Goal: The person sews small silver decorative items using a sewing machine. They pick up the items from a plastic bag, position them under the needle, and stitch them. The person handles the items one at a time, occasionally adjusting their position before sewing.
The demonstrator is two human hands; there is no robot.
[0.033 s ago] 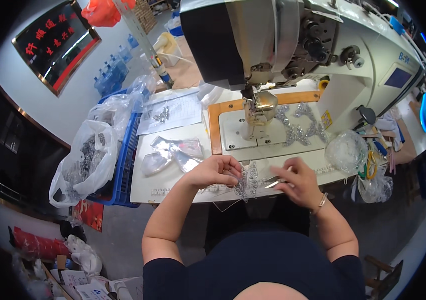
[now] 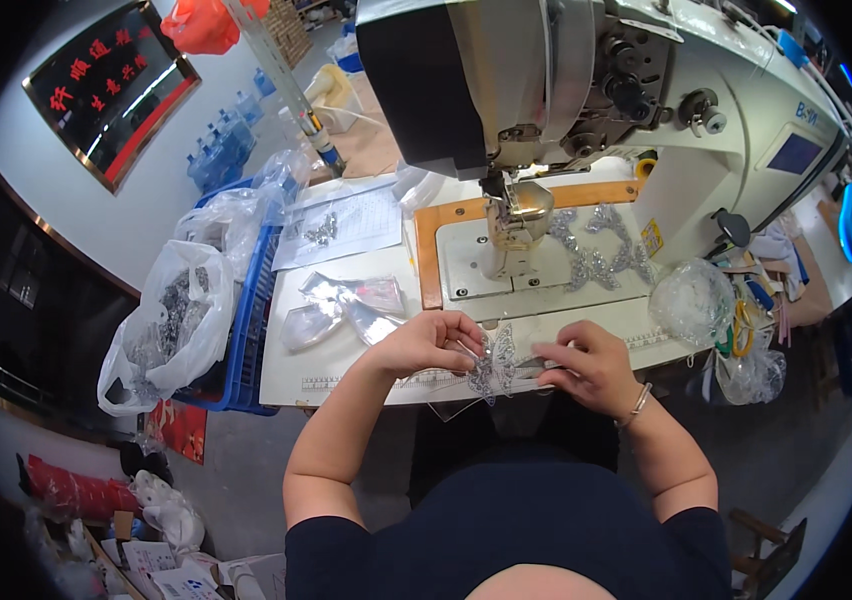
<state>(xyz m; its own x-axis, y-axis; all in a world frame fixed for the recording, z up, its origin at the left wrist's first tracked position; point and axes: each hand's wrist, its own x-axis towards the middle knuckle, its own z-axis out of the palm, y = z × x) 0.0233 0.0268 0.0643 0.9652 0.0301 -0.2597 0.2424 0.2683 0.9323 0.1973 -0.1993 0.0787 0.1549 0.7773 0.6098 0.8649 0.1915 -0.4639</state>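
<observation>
Between the thumb and fingers of my left hand (image 2: 436,343) is the left side of a silver, glittery butterfly-shaped applique (image 2: 504,358), held over the front edge of the sewing table. Just to its right, my right hand (image 2: 591,368) is closed on a small pointed metal tool (image 2: 534,363), whose tip is close to the applique. Whether the tip touches it, and which kind of tool it is, I cannot tell. Beyond my hands stands a large sewing machine (image 2: 514,215). More silver appliques (image 2: 596,262) lie on its bed, right of the needle area.
Clear plastic packets (image 2: 346,308) and a paper sheet (image 2: 351,235) with small silver pieces lie on the left. A blue crate (image 2: 258,300) and a white plastic bag (image 2: 208,345) stand beside the table. At right are a clear bundle (image 2: 694,302) and yellow-handled scissors (image 2: 743,330).
My right hand has shifted slightly, and the metal tool points differently, with its tip nearer the applique. The applique now shows its wings more broadly. My left hand stays in place.
</observation>
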